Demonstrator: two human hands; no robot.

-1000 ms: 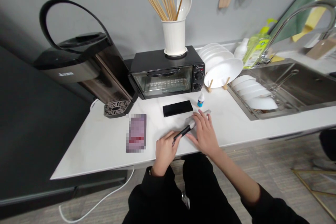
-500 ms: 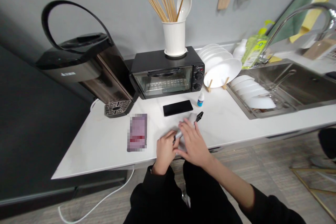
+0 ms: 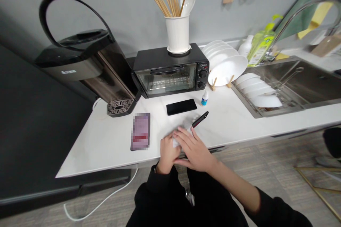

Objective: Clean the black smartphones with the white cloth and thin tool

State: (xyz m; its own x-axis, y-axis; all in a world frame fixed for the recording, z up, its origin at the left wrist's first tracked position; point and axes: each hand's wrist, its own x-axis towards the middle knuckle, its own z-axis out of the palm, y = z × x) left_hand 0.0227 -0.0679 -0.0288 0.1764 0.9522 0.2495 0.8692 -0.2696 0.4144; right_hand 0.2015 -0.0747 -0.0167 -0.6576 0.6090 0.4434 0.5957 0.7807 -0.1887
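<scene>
White counter (image 3: 106, 149): black slim object (image 3: 200, 120) juts beyond right hand (image 3: 196, 151).

Open countertop (image 3: 231, 124) right of the black-ended tool (image 3: 200, 120), toaster oven (image 3: 170, 78) blocking behind; black phone (image 3: 181, 107), small bottle (image 3: 205, 99) before it

Black object (image 3: 200, 119), near end hidden

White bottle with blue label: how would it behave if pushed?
The bottle would probably tip, standing upright and narrow. Its body looks round, so once down it may roll across the flat counter. Likely light, given its small size.
</scene>
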